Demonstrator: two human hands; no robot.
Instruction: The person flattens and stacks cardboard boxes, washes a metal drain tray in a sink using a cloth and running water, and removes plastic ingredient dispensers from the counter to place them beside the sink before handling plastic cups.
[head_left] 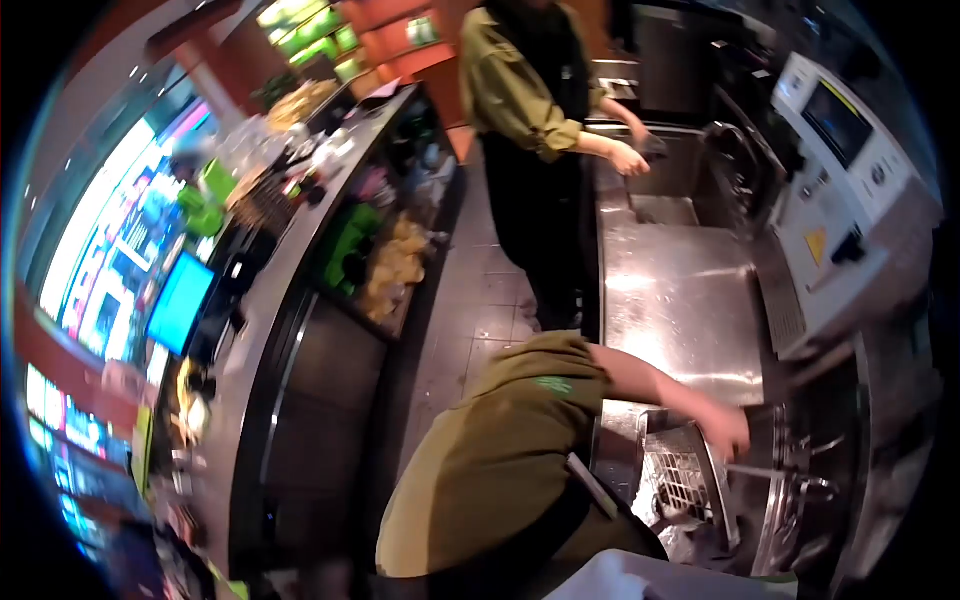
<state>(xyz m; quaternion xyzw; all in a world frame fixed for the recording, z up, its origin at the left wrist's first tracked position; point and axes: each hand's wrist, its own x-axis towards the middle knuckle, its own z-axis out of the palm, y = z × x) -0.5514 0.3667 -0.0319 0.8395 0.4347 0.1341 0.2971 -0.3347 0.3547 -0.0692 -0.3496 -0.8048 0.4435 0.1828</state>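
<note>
My left hand reaches in from an olive sleeve at the lower centre. It is over the upper right edge of a metal-framed wire rack in a steel basin. Its fingers are blurred, so any grip cannot be made out. A thin metal bar lies just below the hand. Under the rack are pale, shiny things too unclear to name. My right hand does not show.
Another person in an olive top and dark apron stands ahead, hands over a sink. A steel counter lies between. At right is a white machine with a screen; at left, a cluttered counter.
</note>
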